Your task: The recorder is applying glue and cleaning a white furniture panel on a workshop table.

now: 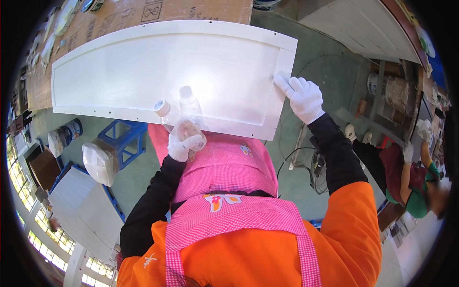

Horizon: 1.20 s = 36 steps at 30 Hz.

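Observation:
A long white panel [158, 67] with a raised frame and small holes along its edges lies in front of me. My left hand [180, 146], in a white glove, is closed around a clear plastic bottle [166, 111] with a white cap, over the panel's near edge. Beside it shows a second, greyer bottle shape, perhaps its reflection in the glossy panel. Part of the grip is hidden behind clear plastic. My right hand [303, 98], also gloved, reaches the panel's right end. Its index finger is stretched out onto the frame, the others partly bent, with nothing seen in them.
Cardboard [191, 10] lies under the panel's far side. A blue stool [125, 141], a wrapped white bundle [99, 162] and a paint bucket [64, 136] stand at left. A fan [319, 170] stands at right, near a co-worker [406, 172] in green and maroon.

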### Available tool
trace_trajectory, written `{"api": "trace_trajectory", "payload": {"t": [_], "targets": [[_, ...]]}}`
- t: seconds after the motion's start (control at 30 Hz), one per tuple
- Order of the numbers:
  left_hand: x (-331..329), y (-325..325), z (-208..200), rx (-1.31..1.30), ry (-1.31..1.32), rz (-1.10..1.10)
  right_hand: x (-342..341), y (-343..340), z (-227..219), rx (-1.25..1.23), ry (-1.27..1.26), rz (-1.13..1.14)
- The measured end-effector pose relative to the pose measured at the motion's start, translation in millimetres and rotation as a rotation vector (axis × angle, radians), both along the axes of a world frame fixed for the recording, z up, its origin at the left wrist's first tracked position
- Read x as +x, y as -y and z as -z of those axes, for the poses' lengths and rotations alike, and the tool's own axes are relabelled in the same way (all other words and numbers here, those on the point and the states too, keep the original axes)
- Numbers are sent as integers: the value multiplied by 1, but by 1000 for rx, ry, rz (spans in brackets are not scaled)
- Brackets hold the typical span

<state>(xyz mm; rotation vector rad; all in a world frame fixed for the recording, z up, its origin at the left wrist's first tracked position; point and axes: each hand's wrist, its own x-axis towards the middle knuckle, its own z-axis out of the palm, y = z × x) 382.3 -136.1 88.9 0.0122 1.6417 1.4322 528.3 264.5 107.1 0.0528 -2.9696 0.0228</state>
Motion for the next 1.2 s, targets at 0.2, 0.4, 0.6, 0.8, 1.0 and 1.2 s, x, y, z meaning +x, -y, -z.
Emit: {"api": "trace_trajectory", "payload": {"t": [0.2,0.4,0.6,0.8,1.0,1.2], "targets": [[0,-4,-7,-31,-86,28,1,-4,-1,54,-27,-16],[1,0,-2,-17,-14,-2,8,-8,2,107,-18,42],[0,2,4,-28,-37,19,-2,-8,-2,95,-3,1],[0,-7,-7,-13,-41,-10,4,-10,5,51,-12,-11],[-2,-6,-10,-49,-83,55,-5,-18,-4,113,16,11],[1,1,3,-2,13,6,-5,-8,-4,57,6,-19]]}}
